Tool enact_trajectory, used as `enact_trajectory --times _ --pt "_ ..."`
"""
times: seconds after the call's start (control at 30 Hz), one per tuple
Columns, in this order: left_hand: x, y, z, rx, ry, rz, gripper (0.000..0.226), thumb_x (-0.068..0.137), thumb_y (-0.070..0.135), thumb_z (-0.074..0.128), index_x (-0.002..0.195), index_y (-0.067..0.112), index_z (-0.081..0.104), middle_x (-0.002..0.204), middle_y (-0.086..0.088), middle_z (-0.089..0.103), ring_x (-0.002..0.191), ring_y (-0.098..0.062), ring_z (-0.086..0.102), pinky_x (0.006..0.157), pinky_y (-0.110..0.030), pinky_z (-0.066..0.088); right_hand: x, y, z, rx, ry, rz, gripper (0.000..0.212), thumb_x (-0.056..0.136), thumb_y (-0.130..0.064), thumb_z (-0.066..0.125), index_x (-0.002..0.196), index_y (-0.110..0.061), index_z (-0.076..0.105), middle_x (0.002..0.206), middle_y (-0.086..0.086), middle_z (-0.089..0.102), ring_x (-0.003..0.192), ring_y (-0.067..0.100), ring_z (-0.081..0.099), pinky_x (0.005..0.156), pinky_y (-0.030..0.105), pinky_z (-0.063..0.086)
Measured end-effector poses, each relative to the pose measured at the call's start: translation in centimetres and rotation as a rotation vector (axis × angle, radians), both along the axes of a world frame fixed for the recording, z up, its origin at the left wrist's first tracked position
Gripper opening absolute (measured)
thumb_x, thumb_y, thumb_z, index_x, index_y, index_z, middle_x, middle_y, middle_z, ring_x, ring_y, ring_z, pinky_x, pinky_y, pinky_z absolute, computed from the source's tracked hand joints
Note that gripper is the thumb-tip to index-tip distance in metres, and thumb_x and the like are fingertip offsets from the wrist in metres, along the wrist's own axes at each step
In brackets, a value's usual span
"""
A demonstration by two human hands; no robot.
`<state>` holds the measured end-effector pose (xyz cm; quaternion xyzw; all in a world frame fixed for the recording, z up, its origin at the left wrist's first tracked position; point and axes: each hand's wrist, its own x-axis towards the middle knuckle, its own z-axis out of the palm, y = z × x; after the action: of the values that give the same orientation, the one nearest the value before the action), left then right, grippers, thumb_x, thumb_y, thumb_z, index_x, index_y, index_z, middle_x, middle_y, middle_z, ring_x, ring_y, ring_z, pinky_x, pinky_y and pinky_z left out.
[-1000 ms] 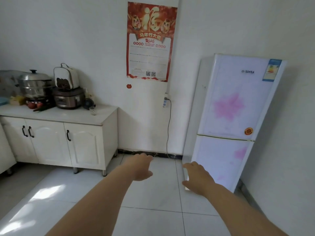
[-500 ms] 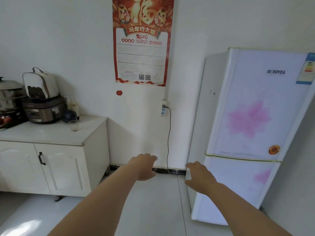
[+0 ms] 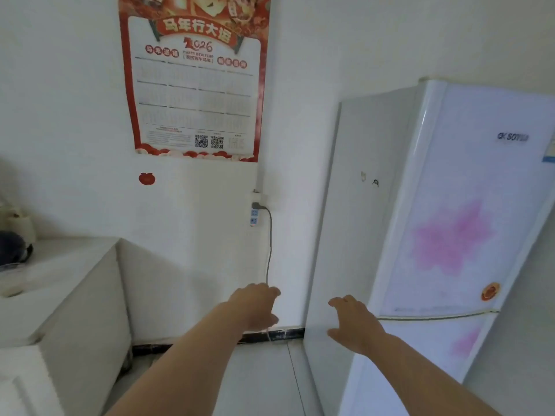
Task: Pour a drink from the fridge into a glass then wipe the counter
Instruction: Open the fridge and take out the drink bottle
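A white two-door fridge (image 3: 456, 235) with pink flower prints stands at the right, both doors closed. My right hand (image 3: 351, 322) hangs in front of its left side panel, near the seam between the doors, fingers loosely spread and holding nothing. My left hand (image 3: 255, 304) is stretched out before the wall, left of the fridge, fingers relaxed and empty. The white counter (image 3: 60, 280) sits at the left edge. A small clear glass (image 3: 12, 279) stands on it, blurred and partly cut off. No drink is in view.
A red wall calendar (image 3: 195, 79) hangs above. A wall socket with a grey cable (image 3: 268, 244) sits between counter and fridge. A dark round object (image 3: 13, 246) rests at the counter's back. White tiled floor (image 3: 270, 379) lies between cabinet and fridge.
The view has moved closer to the fridge and wall. The counter has slid to the left edge and the cookers have left the frame. Both hands stay stretched forward, empty.
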<state>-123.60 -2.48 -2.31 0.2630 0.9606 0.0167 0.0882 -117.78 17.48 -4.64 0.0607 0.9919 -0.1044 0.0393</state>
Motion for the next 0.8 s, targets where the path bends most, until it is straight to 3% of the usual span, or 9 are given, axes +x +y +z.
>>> enact_trajectory --times 0.23,0.5,0.8 --pt "-13.3 1.1 1.0 0.012 0.001 -0.162 0.059 0.093 0.033 0.049 0.146 0.019 0.025 0.147 -0.008 0.037 0.132 -0.027 0.038 0.108 -0.043 0.035 -9.8 -0.1 1.1 -0.001 0.041 -0.151 0.059 0.087 -0.03 0.055 0.139 -0.018 0.03 0.14 0.006 0.036 0.127 0.024 0.037 0.104 0.033 0.036" --pt "-21.7 5.5 0.3 0.027 -0.051 -0.341 0.06 0.093 0.031 0.049 0.146 0.017 0.025 0.148 -0.008 0.034 0.133 -0.027 0.037 0.108 -0.042 0.033 -16.1 2.7 0.4 0.051 0.01 -0.289 0.059 0.088 -0.032 0.055 0.139 -0.017 0.03 0.14 0.006 0.036 0.128 0.025 0.037 0.105 0.036 0.035" --pt "-31.5 12.9 2.3 0.049 0.019 -0.49 0.058 0.093 0.031 0.047 0.145 0.019 0.026 0.147 -0.006 0.036 0.134 -0.026 0.036 0.109 -0.04 0.033 -24.2 8.5 2.2 0.046 0.081 -0.423 0.06 0.086 -0.032 0.057 0.138 -0.017 0.032 0.14 0.007 0.037 0.127 0.025 0.038 0.105 0.036 0.036"
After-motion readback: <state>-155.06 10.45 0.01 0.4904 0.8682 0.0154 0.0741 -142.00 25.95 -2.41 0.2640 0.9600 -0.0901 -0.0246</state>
